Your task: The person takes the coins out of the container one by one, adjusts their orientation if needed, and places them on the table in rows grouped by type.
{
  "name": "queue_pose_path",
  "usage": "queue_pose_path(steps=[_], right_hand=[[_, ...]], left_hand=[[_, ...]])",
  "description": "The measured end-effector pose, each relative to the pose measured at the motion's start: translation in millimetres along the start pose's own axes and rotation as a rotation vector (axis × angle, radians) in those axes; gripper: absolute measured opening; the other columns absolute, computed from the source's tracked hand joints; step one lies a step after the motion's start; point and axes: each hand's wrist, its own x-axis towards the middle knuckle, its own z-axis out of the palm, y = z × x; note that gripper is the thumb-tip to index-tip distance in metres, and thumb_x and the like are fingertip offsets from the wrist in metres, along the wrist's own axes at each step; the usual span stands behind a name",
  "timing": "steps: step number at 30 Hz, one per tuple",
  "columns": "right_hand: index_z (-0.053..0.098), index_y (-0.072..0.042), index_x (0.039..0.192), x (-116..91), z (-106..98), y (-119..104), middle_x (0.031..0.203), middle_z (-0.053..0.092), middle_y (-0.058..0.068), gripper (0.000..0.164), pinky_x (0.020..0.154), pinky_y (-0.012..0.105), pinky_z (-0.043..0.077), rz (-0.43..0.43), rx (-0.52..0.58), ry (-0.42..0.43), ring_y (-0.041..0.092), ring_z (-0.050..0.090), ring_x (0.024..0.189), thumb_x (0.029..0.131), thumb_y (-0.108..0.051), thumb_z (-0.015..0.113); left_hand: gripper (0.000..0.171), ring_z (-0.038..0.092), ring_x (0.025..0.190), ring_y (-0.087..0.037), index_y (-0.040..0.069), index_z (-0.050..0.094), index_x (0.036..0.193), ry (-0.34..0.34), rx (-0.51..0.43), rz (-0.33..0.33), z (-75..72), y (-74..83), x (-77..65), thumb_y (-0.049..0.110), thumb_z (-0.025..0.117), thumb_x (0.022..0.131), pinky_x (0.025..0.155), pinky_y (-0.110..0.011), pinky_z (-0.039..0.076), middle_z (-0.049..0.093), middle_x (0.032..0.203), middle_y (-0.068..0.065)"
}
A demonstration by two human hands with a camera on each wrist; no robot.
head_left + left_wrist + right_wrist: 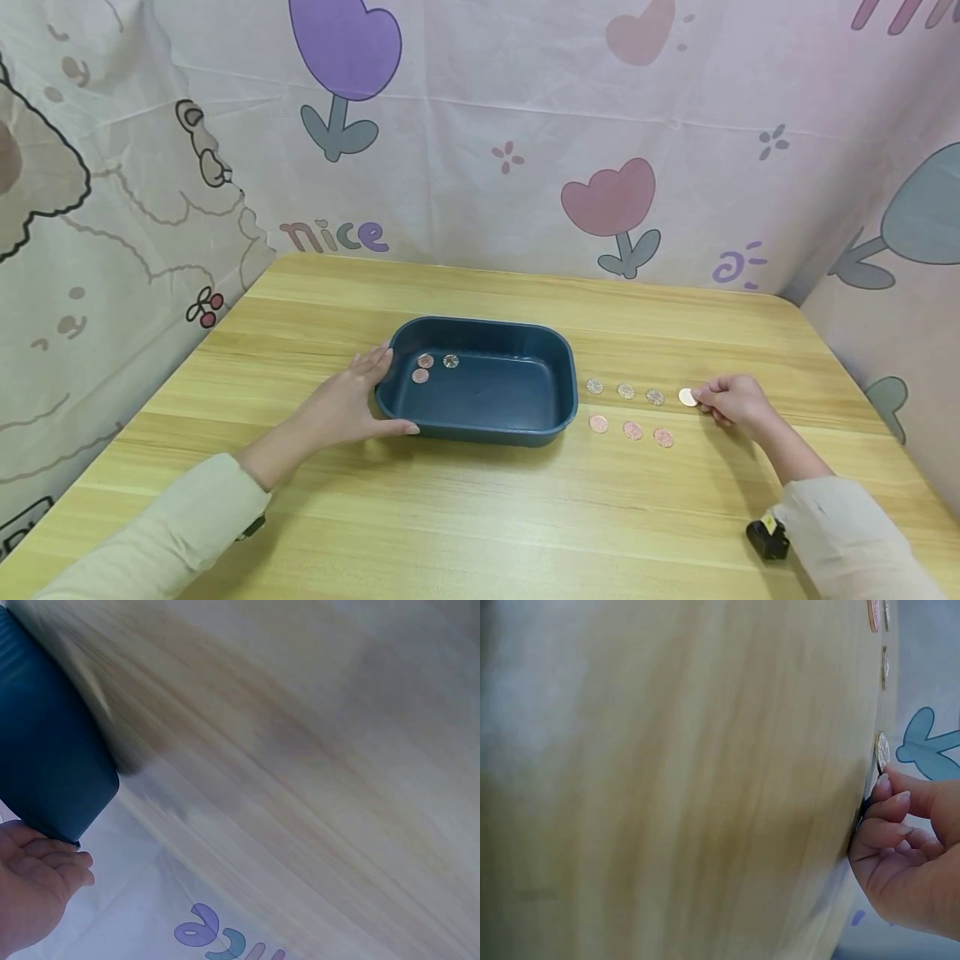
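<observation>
My left hand [348, 404] grips the left end of a dark blue plastic tub [480, 435], fingers at the rim and thumb along the front side. In the left wrist view the fingers of this hand [41, 877] meet the tub's edge. Two copper-coloured coins [420, 376] and a silvery-gold coin [450, 361] lie inside near the left end. At the right, my right hand [735, 402] pinches a pale shiny coin [687, 397] between thumb and fingers, close over the table. The right wrist view shows that coin [882, 750] on edge at the fingertips.
Between tub and right hand, three silvery coins [626, 391] form a row on the wooden table [480, 517], with three copper-coloured coins [632, 430] in a row nearer the front. A printed cloth [465, 167] hangs behind and beside the table.
</observation>
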Motion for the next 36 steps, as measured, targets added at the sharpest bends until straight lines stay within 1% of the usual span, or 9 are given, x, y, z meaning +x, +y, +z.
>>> queue_pose_path(steps=[3, 6, 11, 17, 21, 24, 29, 32, 36], right_hand=[[0.058, 0.001, 0.079, 1, 0, 0, 0.061, 0.056, -0.007, 0.015, 0.045, 0.017, 0.042, 0.013, -0.033, 0.011, 0.002, 0.046, 0.049, 0.090, -0.009, 0.054], [0.057, 0.001, 0.077, 1, 1, -3, 0.060, 0.056, -0.006, 0.016, 0.046, 0.018, 0.042, 0.015, -0.094, 0.028, 0.004, 0.047, 0.051, 0.090, -0.009, 0.055], [0.056, 0.004, 0.079, -2, 3, -8, 0.064, 0.058, -0.002, 0.015, 0.048, 0.019, 0.044, 0.002, -0.185, 0.049, 0.007, 0.048, 0.056, 0.090, -0.006, 0.054], [0.055, 0.008, 0.085, -5, 5, -12, 0.069, 0.059, 0.002, 0.015, 0.050, 0.020, 0.046, -0.014, -0.194, 0.076, 0.010, 0.050, 0.060, 0.091, -0.005, 0.052], [0.057, 0.010, 0.090, -6, 5, -18, 0.072, 0.059, 0.003, 0.022, 0.053, 0.022, 0.045, -0.090, -0.238, 0.131, 0.011, 0.050, 0.064, 0.092, -0.012, 0.053], [0.058, 0.008, 0.093, -9, 9, -27, 0.072, 0.060, 0.003, 0.025, 0.052, 0.022, 0.042, -0.154, -0.257, 0.187, 0.009, 0.049, 0.062, 0.092, -0.016, 0.054], [0.058, 0.007, 0.094, -16, 20, -50, 0.074, 0.062, 0.008, 0.024, 0.047, 0.020, 0.042, -0.252, -0.222, 0.257, 0.004, 0.047, 0.055, 0.092, -0.016, 0.054], [0.058, 0.006, 0.093, -21, 28, -65, 0.074, 0.063, 0.011, 0.021, 0.047, 0.019, 0.043, -0.307, -0.191, 0.272, 0.003, 0.048, 0.054, 0.092, -0.014, 0.055], [0.059, 0.006, 0.091, -25, 39, -86, 0.073, 0.063, 0.009, 0.019, 0.049, 0.018, 0.045, -0.365, -0.143, 0.276, 0.003, 0.049, 0.054, 0.091, -0.013, 0.057]], left_hand=[[0.110, 0.030, 0.135, -0.043, -0.007, 0.035, 0.139, -0.004, 0.002, -0.003, -0.2, 0.2, -0.2, 0.068, 0.068, 0.065, 0.108, -0.055, 0.030, 0.028, 0.149, -0.022], [0.111, 0.030, 0.135, -0.043, -0.007, 0.035, 0.139, -0.007, 0.005, -0.005, -0.1, 0.2, -0.1, 0.068, 0.067, 0.065, 0.108, -0.055, 0.030, 0.028, 0.149, -0.022], [0.111, 0.030, 0.135, -0.043, -0.007, 0.035, 0.139, -0.004, 0.000, -0.007, 0.1, 0.3, 0.0, 0.069, 0.067, 0.065, 0.108, -0.055, 0.030, 0.028, 0.149, -0.022], [0.110, 0.030, 0.135, -0.043, -0.007, 0.035, 0.139, -0.005, -0.005, -0.014, -0.5, 0.7, -0.5, 0.068, 0.068, 0.065, 0.108, -0.055, 0.030, 0.029, 0.149, -0.022], [0.110, 0.030, 0.134, -0.045, -0.007, 0.035, 0.139, -0.005, -0.005, -0.016, -0.7, 1.0, -1.0, 0.067, 0.068, 0.065, 0.107, -0.056, 0.031, 0.028, 0.149, -0.022], [0.110, 0.030, 0.134, -0.046, -0.007, 0.035, 0.139, -0.004, -0.005, -0.017, -1.0, 1.2, -1.1, 0.067, 0.068, 0.065, 0.107, -0.056, 0.031, 0.028, 0.149, -0.022], [0.110, 0.030, 0.134, -0.044, -0.007, 0.035, 0.139, -0.002, -0.004, -0.011, -0.4, 0.6, -0.3, 0.068, 0.068, 0.065, 0.108, -0.055, 0.031, 0.028, 0.149, -0.022], [0.110, 0.030, 0.134, -0.044, -0.007, 0.035, 0.139, -0.001, -0.001, -0.009, 0.2, 0.1, 0.1, 0.068, 0.068, 0.065, 0.107, -0.055, 0.031, 0.028, 0.149, -0.022], [0.110, 0.031, 0.133, -0.046, -0.007, 0.035, 0.139, -0.002, -0.004, -0.011, 0.2, 0.1, -0.2, 0.068, 0.068, 0.065, 0.107, -0.056, 0.032, 0.028, 0.149, -0.022]])
